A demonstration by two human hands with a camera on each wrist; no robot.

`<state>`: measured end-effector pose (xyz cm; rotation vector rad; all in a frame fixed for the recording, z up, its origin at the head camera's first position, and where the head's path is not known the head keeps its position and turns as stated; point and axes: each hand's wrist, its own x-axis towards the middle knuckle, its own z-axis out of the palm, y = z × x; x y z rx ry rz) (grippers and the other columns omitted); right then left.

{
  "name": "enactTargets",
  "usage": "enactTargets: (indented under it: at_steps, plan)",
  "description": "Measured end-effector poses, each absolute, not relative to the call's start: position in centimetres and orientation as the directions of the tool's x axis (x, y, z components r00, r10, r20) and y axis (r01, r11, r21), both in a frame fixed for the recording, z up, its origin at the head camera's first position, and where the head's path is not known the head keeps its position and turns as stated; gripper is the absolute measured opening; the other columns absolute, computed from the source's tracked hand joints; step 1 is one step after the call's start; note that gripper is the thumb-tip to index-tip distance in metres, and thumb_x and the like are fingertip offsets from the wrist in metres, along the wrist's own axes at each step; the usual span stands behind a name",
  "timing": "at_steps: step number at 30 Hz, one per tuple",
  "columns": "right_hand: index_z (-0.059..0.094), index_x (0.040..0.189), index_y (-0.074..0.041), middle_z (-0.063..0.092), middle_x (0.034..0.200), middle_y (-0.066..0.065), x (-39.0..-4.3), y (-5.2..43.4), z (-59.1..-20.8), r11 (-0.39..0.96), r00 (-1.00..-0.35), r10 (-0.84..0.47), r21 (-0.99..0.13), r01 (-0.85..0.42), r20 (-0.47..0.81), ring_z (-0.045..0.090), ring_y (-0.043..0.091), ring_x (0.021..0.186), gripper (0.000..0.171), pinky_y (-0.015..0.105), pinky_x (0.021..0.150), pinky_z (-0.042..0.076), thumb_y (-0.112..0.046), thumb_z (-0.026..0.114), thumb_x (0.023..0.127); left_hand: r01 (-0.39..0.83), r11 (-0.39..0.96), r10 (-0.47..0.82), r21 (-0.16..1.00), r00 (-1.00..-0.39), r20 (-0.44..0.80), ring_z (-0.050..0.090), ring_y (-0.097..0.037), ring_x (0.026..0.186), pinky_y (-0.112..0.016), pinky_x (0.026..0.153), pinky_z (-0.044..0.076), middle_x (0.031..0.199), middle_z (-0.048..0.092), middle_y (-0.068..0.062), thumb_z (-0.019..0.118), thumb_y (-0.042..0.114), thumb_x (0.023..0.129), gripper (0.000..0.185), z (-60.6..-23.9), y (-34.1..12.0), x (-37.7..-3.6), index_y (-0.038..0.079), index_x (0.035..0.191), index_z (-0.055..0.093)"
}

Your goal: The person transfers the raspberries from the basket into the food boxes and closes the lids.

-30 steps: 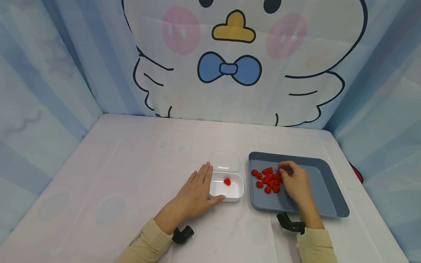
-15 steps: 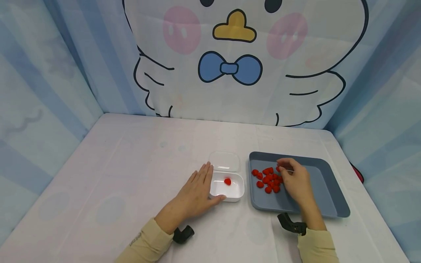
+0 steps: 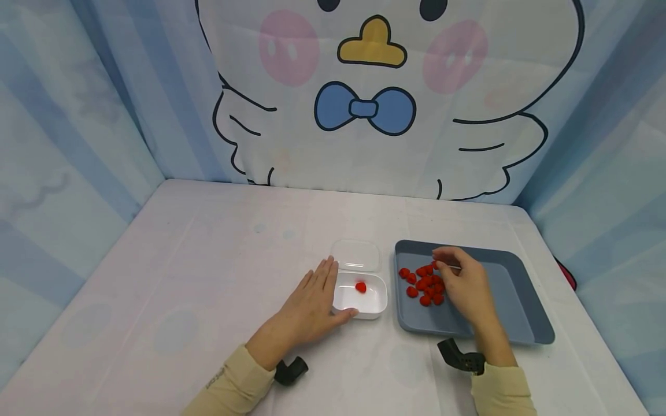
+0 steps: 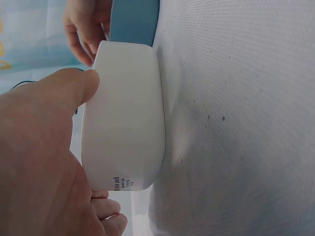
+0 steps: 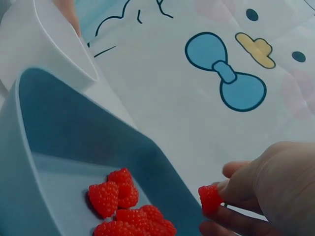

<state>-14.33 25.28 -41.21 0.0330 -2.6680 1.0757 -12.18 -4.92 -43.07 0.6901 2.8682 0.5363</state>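
Observation:
My right hand (image 3: 465, 286) pinches a red raspberry (image 5: 210, 198) between thumb and fingers, above the far part of the blue-grey tray (image 3: 512, 303). Several more raspberries (image 5: 127, 223) lie heaped in that tray, left of the hand. With its fingers straight, my left hand (image 3: 304, 312) rests along the left side of a small white box (image 4: 125, 108). Its thumb touches the box's near rim. One raspberry (image 3: 361, 287) lies inside the box. Behind it, the clear lid (image 3: 356, 255) is folded back on the table.
A white cloth with faint spots covers the table (image 3: 208, 277). Cartoon-printed curtains (image 3: 364, 156) stand behind and at both sides. The tray's raised left wall is close beside the box. Black wrist cameras (image 3: 291, 371) sit on both wrists.
My right hand has lifted a raspberry from the heap and moved slightly up and left. The left hand stays in place at the box.

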Motion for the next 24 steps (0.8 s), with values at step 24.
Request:
enactTargets:
  at_steps: [24]
  plan:
    - [0.065,0.12,-0.009,0.07,0.115,0.009,-13.8,23.1,-40.0,0.714,-0.966,0.006,-0.677,-0.178,0.26,0.063,0.024,0.106,0.022,0.009,0.079,0.047,-0.01,0.057,0.099,0.416,0.831,0.463,0.371,-0.885,-0.044,0.016,-0.03,0.154,-0.05,0.124,0.02,0.166,0.015,-0.017,0.051,0.065,0.093,0.1,-43.2,-4.9,-12.2,-0.002,0.157,0.015]
